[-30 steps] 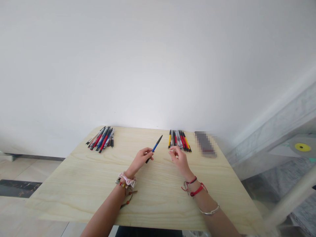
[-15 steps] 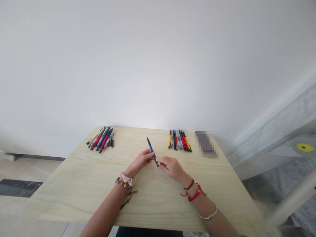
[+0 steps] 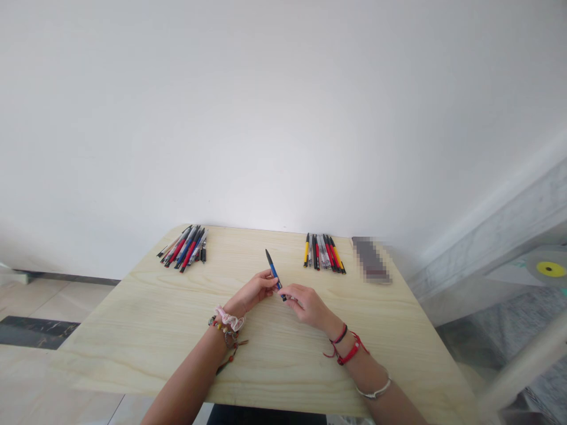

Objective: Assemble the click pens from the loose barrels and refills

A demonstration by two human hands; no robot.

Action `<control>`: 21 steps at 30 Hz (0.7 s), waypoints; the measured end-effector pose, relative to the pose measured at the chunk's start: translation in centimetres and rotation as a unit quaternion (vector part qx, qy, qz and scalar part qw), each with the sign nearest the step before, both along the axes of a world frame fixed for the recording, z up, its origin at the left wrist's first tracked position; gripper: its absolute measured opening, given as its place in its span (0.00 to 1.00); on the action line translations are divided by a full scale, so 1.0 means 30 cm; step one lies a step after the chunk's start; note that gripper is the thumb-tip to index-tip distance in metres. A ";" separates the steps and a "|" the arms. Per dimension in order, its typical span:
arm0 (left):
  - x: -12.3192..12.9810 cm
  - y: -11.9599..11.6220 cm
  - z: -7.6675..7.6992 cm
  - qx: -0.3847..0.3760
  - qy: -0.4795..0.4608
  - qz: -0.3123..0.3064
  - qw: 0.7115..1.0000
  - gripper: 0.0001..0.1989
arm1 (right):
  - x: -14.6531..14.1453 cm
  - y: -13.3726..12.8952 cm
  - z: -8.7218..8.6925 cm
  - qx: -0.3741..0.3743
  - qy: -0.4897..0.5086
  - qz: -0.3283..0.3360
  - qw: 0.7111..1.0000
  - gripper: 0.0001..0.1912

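A blue pen (image 3: 273, 269) with black ends is tilted over the middle of the table, its pointed end toward the wall. My left hand (image 3: 256, 291) is closed on the pen's middle, between thumb and fingers. The fingertips of my right hand (image 3: 306, 303) pinch the pen's lower black end. Back left lies a loose pile of pens (image 3: 183, 248) in red, blue, black and clear. Back right, a row of pens (image 3: 324, 252) in yellow, clear, black and red lies side by side.
The pale wooden table (image 3: 177, 330) meets a white wall (image 3: 283, 118) at the back. A dark flat object (image 3: 372, 260), pixelated, lies at the table's right. Beyond the right edge is a disc with a yellow centre (image 3: 550, 269).
My right fingers have come slightly further over the pen's lower end. The whole view has shifted a little, and my left hand keeps its hold.
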State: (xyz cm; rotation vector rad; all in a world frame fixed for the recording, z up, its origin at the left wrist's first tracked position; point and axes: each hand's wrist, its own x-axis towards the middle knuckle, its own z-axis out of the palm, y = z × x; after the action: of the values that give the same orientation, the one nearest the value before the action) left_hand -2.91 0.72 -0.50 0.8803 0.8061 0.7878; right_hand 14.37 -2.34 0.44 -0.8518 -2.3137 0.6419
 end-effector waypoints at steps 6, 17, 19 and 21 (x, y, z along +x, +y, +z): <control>-0.013 0.005 0.019 -0.023 0.008 0.018 1.000 0.13 | 0.009 0.004 0.012 -0.011 -0.003 0.002 1.000 0.13; -0.002 0.009 -0.002 -0.021 0.014 0.067 0.997 0.16 | 0.005 -0.006 0.004 0.010 -0.010 -0.003 1.000 0.08; -0.002 0.006 0.001 -0.020 0.023 0.057 0.998 0.16 | 0.005 -0.006 0.000 0.018 -0.023 0.002 1.000 0.08; -0.004 0.004 0.004 -0.020 0.036 0.052 0.998 0.16 | 0.007 -0.004 -0.002 0.023 -0.039 0.008 0.999 0.09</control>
State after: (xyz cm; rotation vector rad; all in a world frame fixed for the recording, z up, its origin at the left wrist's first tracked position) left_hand -3.02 0.85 -0.38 0.8398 0.9348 0.8324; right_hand 14.59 -2.46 0.39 -0.8523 -2.3971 0.5679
